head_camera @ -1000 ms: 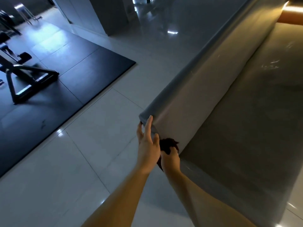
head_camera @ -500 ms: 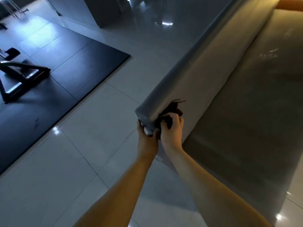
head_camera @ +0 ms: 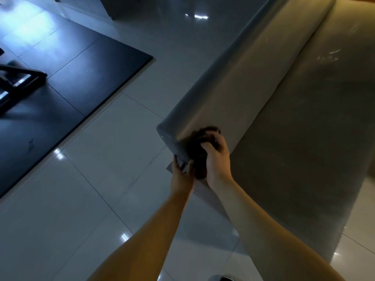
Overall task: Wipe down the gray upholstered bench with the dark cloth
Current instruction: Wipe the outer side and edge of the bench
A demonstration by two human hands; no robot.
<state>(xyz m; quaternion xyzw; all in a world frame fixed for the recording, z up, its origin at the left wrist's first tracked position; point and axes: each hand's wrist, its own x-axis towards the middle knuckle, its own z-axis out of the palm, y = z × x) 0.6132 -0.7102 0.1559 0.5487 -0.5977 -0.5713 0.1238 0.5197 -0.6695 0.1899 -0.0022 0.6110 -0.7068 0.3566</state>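
Note:
The gray upholstered bench (head_camera: 294, 122) runs from the middle of the view to the upper right, its backrest ridge on the left and its seat on the right. My right hand (head_camera: 216, 159) grips the dark cloth (head_camera: 197, 148) and presses it against the near end of the backrest. The cloth is bunched and partly hidden under my fingers. My left hand (head_camera: 181, 173) rests just left of it on the backrest's end face, fingers spread against the corner.
Glossy white floor tiles (head_camera: 91, 199) lie to the left and below. A black rubber mat (head_camera: 60, 82) covers the upper left, with a dark metal gym frame (head_camera: 18, 78) on it. A pillar base (head_camera: 125, 7) stands at the top.
My right hand has carried the cloth from the low end of the backrest up to its top corner. My left hand has dropped from the ridge to the end face.

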